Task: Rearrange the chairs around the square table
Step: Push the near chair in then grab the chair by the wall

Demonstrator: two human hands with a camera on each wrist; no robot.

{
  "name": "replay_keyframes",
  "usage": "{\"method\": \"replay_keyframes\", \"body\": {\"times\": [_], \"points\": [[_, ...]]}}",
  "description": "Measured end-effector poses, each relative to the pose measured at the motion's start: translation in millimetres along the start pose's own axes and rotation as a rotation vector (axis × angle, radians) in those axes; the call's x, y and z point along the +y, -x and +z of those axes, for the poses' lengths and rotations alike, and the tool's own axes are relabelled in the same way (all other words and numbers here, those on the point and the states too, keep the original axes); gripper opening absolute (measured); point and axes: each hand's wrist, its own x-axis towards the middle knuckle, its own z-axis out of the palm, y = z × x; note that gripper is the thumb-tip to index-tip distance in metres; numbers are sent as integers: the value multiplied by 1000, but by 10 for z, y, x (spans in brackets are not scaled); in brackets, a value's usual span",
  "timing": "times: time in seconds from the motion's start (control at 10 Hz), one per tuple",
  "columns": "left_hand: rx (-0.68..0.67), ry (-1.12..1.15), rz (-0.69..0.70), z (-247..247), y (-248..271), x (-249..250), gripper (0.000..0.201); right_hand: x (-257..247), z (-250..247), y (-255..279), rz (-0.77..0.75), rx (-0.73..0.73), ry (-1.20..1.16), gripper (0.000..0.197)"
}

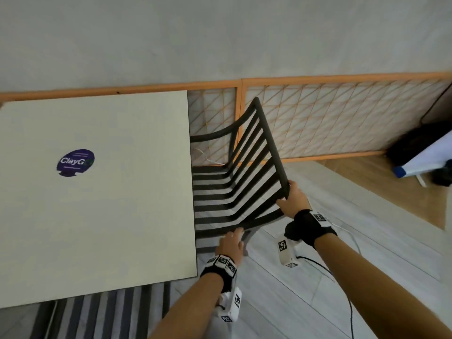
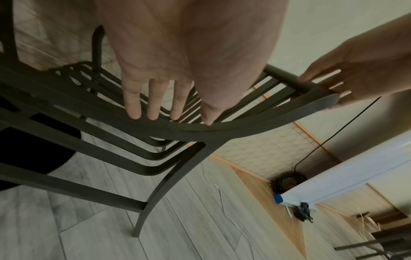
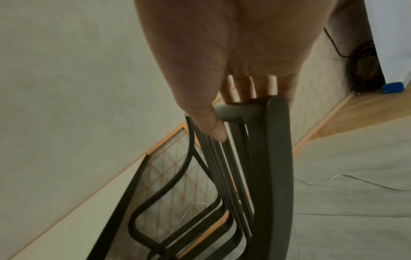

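A black slatted chair [image 1: 234, 182] stands at the right side of the square cream table [image 1: 110, 216], its seat partly under the tabletop. My right hand [image 1: 291, 201] grips the near corner of the backrest's top rail [image 3: 273, 158], thumb in front and fingers behind. My left hand [image 1: 231, 243] has straight fingers [image 2: 153, 109] whose tips rest on the curved side rail [image 2: 244, 126] lower down. A second slatted chair [image 1: 102, 314] shows under the table's near edge.
An orange-framed lattice panel [image 1: 318, 118] runs along the wall behind the chair. A white board with a blue corner [image 1: 420, 157] and a coil of black cable [image 2: 286, 181] sit at the right. A thin white cord [image 2: 222, 193] lies on the grey plank floor.
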Motion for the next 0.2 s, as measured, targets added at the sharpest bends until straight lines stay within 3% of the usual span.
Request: {"method": "replay_keyframes", "body": {"times": [0.2], "points": [[139, 72, -11, 136, 814, -174, 46, 48, -254, 627, -137, -48, 92, 60]]}}
